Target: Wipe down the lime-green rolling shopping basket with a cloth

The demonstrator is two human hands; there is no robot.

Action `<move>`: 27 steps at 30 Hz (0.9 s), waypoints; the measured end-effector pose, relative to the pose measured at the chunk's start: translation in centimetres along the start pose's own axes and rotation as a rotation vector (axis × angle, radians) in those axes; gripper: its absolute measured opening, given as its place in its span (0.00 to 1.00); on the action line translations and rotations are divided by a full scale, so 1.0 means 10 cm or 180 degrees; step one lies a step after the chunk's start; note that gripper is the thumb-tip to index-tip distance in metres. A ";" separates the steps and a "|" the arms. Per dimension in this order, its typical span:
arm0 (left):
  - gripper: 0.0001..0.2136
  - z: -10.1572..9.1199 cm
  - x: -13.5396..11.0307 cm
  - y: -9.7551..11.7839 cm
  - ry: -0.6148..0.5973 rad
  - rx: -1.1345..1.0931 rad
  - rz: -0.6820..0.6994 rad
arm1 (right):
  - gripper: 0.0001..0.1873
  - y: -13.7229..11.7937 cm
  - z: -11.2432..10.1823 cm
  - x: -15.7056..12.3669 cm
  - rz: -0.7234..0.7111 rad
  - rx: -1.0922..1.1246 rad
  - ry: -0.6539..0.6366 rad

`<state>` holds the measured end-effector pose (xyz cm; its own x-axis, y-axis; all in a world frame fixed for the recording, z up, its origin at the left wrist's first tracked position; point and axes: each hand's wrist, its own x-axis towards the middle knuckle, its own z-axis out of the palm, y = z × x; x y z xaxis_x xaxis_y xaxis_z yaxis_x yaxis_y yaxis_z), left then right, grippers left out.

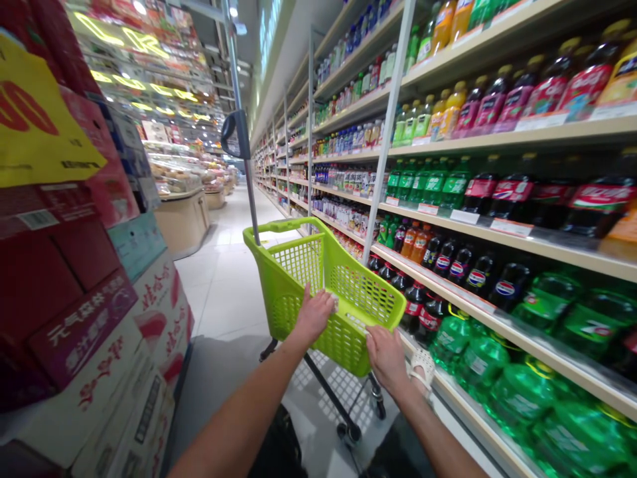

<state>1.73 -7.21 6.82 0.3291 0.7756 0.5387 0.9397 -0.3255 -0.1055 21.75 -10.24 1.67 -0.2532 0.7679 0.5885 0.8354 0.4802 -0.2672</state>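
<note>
A lime-green plastic shopping cart [338,345] stands before me in the aisle, its latticed basket showing no goods inside. My left hand [314,312] is closed over the near rim of the basket, left of its middle. A small whitish patch shows by its fingertips, too blurred to name. Farther right on the same rim, my right hand [385,355] is curled round the edge near the corner. A grey pole with a dark loop handle [235,135] rises from the cart's far left corner. Thin dark legs with casters [349,433] carry the basket.
Shelves of bottled drinks [478,186] line the right side, with large green bottles [497,378] low down. Stacked drink cartons [99,345] stand close on the left under a yellow sign [40,119]. A white perforated shoe [423,368] shows beside the cart. Tiled floor [223,265] runs ahead past display counters [182,222].
</note>
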 end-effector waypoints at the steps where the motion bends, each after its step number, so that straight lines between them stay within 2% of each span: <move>1: 0.09 0.02 -0.02 0.05 0.0033 -0.0030 0.0123 | 0.16 -0.08 0.03 0.02 -0.0025 -0.0001 -0.0014; 3: 0.10 0.05 -0.06 0.10 0.0067 -0.0081 0.0314 | 0.16 -0.18 0.10 0.05 -0.0088 0.0004 -0.0039; 5: 0.11 0.02 -0.09 0.01 0.0018 -0.0060 0.0327 | 0.16 -0.15 0.17 0.05 -0.0141 -0.0027 -0.0054; 10: 0.11 -0.24 -0.13 -0.67 0.0157 0.0215 -0.0571 | 0.15 0.21 0.19 0.00 -0.0408 -0.0071 -0.0030; 12: 0.11 -0.32 -0.14 -0.82 0.0243 0.0273 -0.0736 | 0.15 0.32 0.15 -0.01 -0.0419 -0.0112 0.0000; 15: 0.11 -0.27 -0.11 -0.70 0.0247 0.0234 -0.0533 | 0.15 0.36 0.09 0.01 -0.0212 -0.0246 0.0093; 18: 0.12 -0.13 -0.02 -0.40 0.0190 0.0160 0.0075 | 0.19 0.27 0.09 0.11 -0.0051 -0.0336 0.0124; 20: 0.11 -0.10 0.03 -0.32 0.0140 0.0222 0.0290 | 0.21 0.19 0.12 0.20 -0.0050 -0.0329 0.0055; 22: 0.10 -0.18 0.07 -0.41 0.0102 0.0392 0.0167 | 0.21 0.15 0.15 0.28 0.0036 -0.0341 0.0040; 27: 0.11 -0.65 0.04 -1.01 0.0287 0.0846 -0.0538 | 0.24 0.27 0.17 0.29 0.0061 -0.0431 0.0175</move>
<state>-8.21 -7.11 13.56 0.1680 0.7516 0.6379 0.9757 -0.0345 -0.2164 22.44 -6.02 1.40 -0.2126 0.7501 0.6262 0.8989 0.4014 -0.1756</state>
